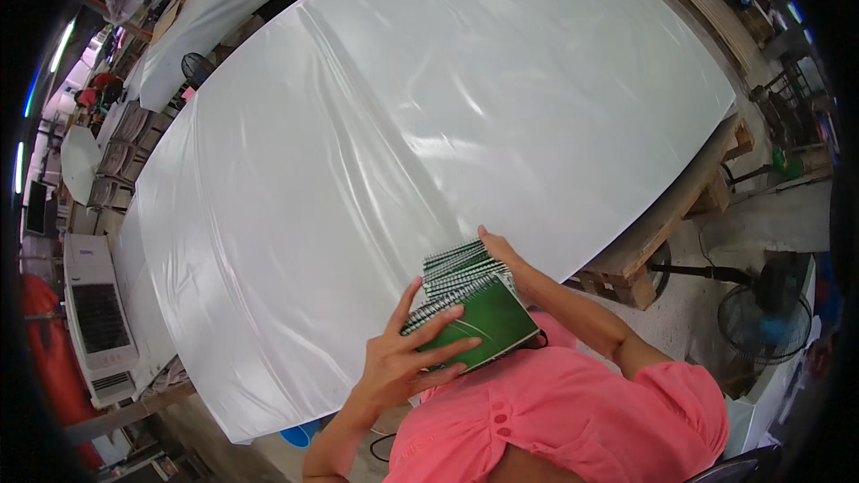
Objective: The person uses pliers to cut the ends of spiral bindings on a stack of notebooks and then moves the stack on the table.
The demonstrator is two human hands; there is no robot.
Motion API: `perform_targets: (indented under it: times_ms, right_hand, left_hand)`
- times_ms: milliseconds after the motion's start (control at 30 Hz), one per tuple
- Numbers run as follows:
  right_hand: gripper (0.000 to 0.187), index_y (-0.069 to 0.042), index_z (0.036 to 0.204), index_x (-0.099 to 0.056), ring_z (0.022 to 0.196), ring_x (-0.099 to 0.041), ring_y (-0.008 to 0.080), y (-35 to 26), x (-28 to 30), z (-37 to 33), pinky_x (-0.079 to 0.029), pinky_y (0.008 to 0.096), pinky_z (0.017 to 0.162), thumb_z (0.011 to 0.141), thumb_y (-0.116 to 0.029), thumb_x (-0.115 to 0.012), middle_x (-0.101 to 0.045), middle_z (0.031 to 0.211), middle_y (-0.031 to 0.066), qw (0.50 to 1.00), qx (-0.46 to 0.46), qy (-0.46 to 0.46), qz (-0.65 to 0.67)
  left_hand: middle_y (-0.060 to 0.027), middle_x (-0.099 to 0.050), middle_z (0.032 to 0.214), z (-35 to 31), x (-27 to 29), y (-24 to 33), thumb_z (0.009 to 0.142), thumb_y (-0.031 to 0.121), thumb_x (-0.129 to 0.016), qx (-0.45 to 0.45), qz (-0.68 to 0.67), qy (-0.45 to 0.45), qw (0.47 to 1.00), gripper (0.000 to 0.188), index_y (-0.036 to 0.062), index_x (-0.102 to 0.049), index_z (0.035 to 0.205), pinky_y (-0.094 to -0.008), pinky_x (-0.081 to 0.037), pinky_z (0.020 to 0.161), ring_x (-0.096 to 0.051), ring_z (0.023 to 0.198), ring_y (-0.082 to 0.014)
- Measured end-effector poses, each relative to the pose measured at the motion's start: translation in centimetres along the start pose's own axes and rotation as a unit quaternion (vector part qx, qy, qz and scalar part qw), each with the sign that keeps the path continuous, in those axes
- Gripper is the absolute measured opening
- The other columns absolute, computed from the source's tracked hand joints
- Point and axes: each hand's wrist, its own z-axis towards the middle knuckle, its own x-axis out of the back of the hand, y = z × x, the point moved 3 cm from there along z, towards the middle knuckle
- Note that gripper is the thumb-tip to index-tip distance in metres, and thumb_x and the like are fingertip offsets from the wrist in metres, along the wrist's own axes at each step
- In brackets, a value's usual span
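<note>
A stack of small spiral-bound notebooks with green covers is held close to my body at the near edge of the white-sheeted table. My left hand [410, 347] grips the near part, its fingers spread across the green cover [501, 322] of the top notebook. Beyond it, more spiral notebooks [456, 266] lie fanned, their wire bindings showing in rows. My right hand [503, 252] holds these at their right side, with most of its fingers hidden by the stack.
A glossy white plastic sheet [537, 107] with creases covers the large table. Wooden pallets [626, 282] show under its right edge. A black fan [761, 317] stands at the right, and a white air cooler [98, 317] at the left. A blue container [300, 434] sits below the near edge.
</note>
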Motion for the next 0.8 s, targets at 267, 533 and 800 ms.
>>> perform_targets:
  times_ms: [267, 533, 800]
  right_hand:
    - [0.062, 0.009, 0.087, -0.059, 0.072, -0.06, 0.021, -4.0, 3.7, 3.6, -0.047, 0.0369, 0.067, 0.097, -0.047, -0.034, -0.063, 0.078, 0.0116, 0.996, 0.026, 0.015, 0.086]
    - [0.06, 0.008, 0.084, -0.062, 0.07, -0.061, 0.0224, -1.4, 5.1, 8.0, -0.047, 0.0387, 0.067, 0.094, -0.048, -0.042, -0.064, 0.077, 0.0131, 0.992, 0.107, -0.04, 0.048]
    - [0.042, 0.005, 0.082, -0.064, 0.078, -0.061, 0.029, -1.8, 6.5, 1.1, -0.046, 0.0361, 0.072, 0.091, -0.035, -0.055, -0.064, 0.082, 0.0176, 0.904, 0.322, 0.272, -0.073]
  left_hand:
    - [0.013, -0.049, 0.133, 5.7, -1.0, -0.1, 0.068, 0.022, -0.076, -0.004, 0.012, 0.001, 1.0, 0.045, 0.0377, -0.066, 0.109, -0.0291, -0.058, 0.064, -0.034, 0.132, -0.0374]
    - [-0.0064, -0.05, 0.134, 9.8, 0.2, -2.9, 0.059, 0.01, -0.078, 0.041, -0.087, -0.002, 0.995, 0.047, 0.0214, -0.071, 0.104, -0.0455, -0.041, 0.101, -0.029, 0.134, -0.0404]
    - [-0.0057, -0.048, 0.136, 10.0, 0.2, -2.6, 0.064, 0.014, -0.075, 0.018, -0.029, -0.001, 0.999, 0.044, 0.0196, -0.07, 0.108, -0.0453, -0.044, 0.097, -0.03, 0.134, -0.0399]
